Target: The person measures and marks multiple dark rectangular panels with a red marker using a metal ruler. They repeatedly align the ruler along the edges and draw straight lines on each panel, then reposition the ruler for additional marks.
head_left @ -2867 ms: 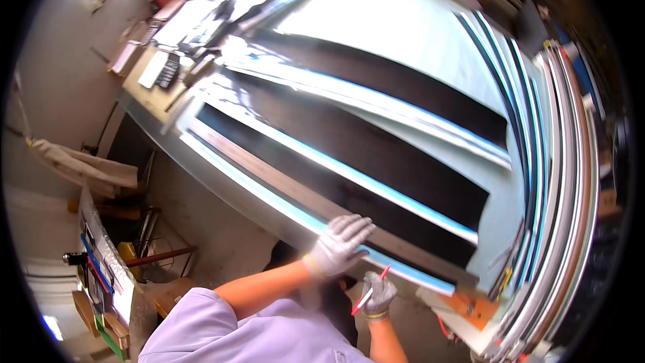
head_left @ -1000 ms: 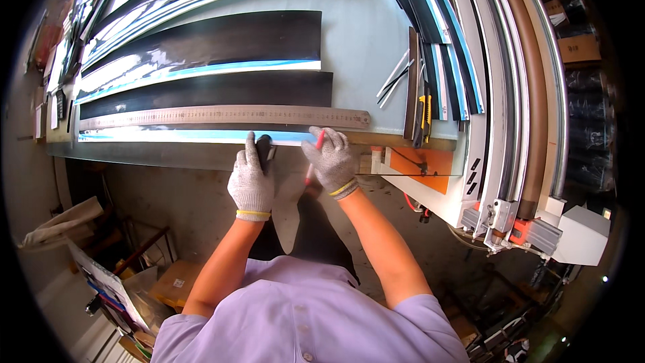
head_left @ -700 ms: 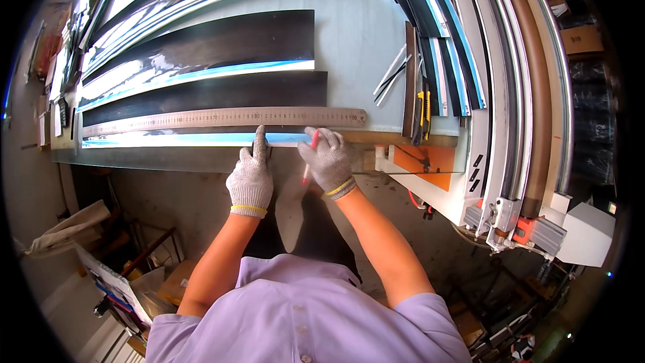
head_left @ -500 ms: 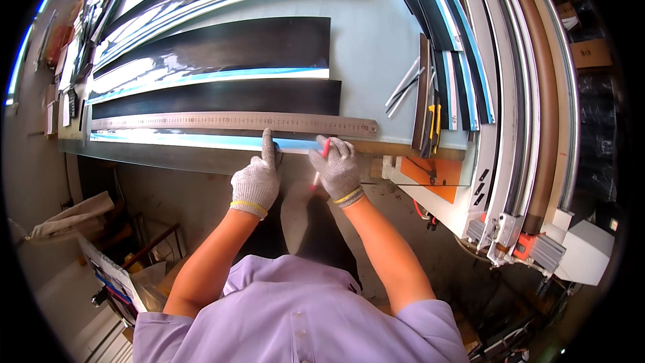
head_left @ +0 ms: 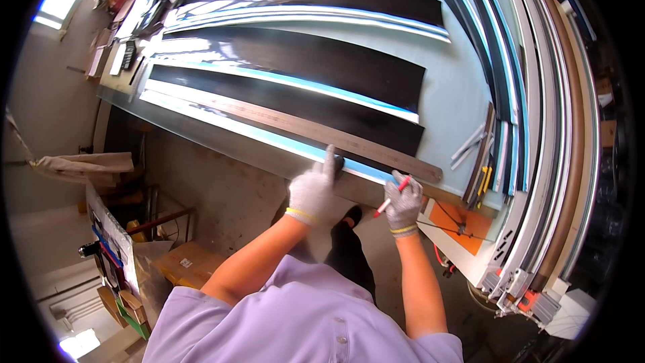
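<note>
My left hand (head_left: pixel 313 188), in a pale knit glove, reaches its index finger to the lower edge of a long metal ruler (head_left: pixel 383 152). The other fingers are blurred, and a small dark patch beside the index finger is unclear. In my gloved right hand (head_left: pixel 404 203) is a red-and-white pen (head_left: pixel 392 196), slanted across the fingers at the table's near edge. Beneath the ruler lies a glossy black strip (head_left: pixel 363 114). Its near side carries a white and blue edge band (head_left: pixel 269 136), which both hands touch or nearly touch.
More black strips (head_left: pixel 322 54) with white and blue edges lie farther up the table. At the right are a yellow-handled cutter (head_left: pixel 484 181), narrow white strips (head_left: pixel 469 142) and bundled black strips (head_left: pixel 500 94). Beyond them runs a long metal rail (head_left: pixel 547 94). A cardboard box (head_left: pixel 188 263) stands below left.
The whole view has turned, so the table and ruler now slant down to the right. My right hand still holds the pen; my left index finger stays by the ruler's edge.
</note>
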Demonstrator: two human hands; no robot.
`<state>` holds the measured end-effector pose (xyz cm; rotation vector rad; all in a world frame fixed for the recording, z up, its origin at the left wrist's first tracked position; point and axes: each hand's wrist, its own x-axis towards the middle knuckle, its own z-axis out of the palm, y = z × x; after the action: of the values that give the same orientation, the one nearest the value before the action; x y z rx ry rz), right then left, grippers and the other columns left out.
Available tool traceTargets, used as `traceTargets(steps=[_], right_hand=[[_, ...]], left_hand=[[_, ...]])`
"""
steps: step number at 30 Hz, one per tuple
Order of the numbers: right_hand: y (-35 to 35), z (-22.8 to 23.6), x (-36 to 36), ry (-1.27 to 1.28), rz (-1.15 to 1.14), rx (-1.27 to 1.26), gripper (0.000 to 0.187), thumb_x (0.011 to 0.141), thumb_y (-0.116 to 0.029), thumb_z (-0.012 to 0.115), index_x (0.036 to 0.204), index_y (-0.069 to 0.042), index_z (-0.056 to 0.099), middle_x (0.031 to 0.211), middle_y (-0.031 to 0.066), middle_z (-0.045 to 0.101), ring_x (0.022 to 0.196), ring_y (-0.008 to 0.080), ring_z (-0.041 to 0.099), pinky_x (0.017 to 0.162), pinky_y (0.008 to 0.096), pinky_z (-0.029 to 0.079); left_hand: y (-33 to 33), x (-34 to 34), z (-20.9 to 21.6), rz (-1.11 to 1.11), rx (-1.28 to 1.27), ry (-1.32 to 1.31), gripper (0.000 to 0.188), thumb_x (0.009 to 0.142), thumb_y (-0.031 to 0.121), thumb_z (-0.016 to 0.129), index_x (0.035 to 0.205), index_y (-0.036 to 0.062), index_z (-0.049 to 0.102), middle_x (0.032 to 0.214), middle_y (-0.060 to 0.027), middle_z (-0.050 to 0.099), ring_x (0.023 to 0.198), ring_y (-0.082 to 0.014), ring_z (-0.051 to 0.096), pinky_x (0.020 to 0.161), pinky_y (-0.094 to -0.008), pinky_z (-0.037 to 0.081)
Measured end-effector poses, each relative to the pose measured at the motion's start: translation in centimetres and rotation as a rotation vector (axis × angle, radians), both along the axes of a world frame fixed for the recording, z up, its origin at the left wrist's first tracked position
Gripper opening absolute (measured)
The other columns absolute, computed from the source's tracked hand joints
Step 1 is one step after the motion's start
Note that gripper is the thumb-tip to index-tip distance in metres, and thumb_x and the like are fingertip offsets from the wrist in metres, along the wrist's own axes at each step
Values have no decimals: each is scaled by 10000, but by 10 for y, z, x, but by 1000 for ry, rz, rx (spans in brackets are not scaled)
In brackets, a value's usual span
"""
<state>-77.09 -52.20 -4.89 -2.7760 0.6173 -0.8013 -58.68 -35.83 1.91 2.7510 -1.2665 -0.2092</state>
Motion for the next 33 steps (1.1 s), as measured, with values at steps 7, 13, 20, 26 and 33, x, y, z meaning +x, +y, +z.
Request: traceTargets(steps=[7, 13, 20, 26, 33], right_hand=[[0, 0, -3, 3, 1, -29, 244, 746, -50, 749, 982, -96, 710, 1169, 170, 733, 1026, 388, 671, 905, 511, 519], [1, -1, -10, 119, 4, -30, 356, 711, -20, 745, 1056, -94, 698, 1219, 204, 708, 1086, 416, 642, 944, 534, 495], [1, 1, -12, 209, 17, -32, 351, 742, -44, 715, 1083, -91, 646, 1221, 220, 683, 1055, 426, 641, 911, 557, 493], [4, 3, -13, 234, 41, -65, 348, 757, -47, 698, 1094, -93, 629, 1257, 218, 663, 1074, 440, 631, 890, 573, 503], [11, 8, -18, 377, -49, -28, 341, 784, -49, 668, 1123, -81, 647, 1295, 230, 661, 1154, 464, 602, 968, 582, 496]], left_hand=[[133, 202, -20, 330, -170, -319, 770, 932, 354, 707, 1603, 187, 371, 973, -113, 682, 766, -316, 708, 649, -443, 573], [196, 283, 3, 345, -58, -100, 629, 1024, 322, 650, 1596, 302, 391, 1137, -95, 731, 934, -330, 735, 746, -439, 588], [184, 298, 23, 289, 313, -25, 651, 1053, 338, 577, 1630, 244, 288, 949, -172, 745, 788, -362, 744, 707, -450, 593], [195, 320, 30, 139, 438, 245, 997, 1031, 347, 583, 1645, 88, -160, 871, -215, 754, 737, -428, 729, 705, -531, 574], [206, 301, 11, 245, -94, 41, 693, 1031, 353, 618, 1606, 113, 314, 929, -147, 766, 700, -348, 735, 591, -452, 573]])
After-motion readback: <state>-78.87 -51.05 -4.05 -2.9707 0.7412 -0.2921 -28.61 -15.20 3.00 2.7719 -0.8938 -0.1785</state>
